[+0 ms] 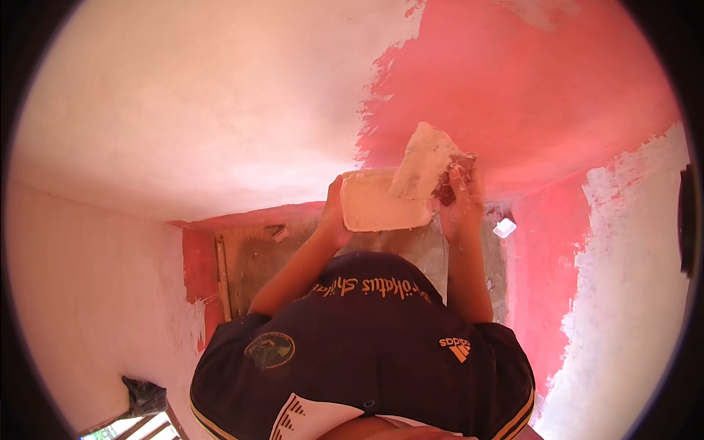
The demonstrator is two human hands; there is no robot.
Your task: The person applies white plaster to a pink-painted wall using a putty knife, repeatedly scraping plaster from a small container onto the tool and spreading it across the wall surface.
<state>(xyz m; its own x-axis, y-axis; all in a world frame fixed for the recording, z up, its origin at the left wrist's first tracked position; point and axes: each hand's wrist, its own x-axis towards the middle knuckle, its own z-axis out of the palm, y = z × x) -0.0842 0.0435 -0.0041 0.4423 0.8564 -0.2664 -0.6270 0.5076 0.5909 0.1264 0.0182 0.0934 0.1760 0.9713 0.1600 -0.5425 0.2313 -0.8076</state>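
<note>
My left hand grips the left end of a pale rectangular tray held in front of my chest. In my right hand is a broad putty knife, its blade coated in whitish paste and tilted up to the left. The blade's lower edge overlaps the tray's right side; I cannot tell whether they touch. Paste smears the right fingers, which close around the dark handle. Ahead of both hands stands a wall, bare pink-red on the right and covered with a whitish coat on the left.
The right side wall is part pink, part white, and the left one is mostly whitish. On the brown floor lies a small white container. A thin wooden pole stands at the left, and black plastic hangs above a window.
</note>
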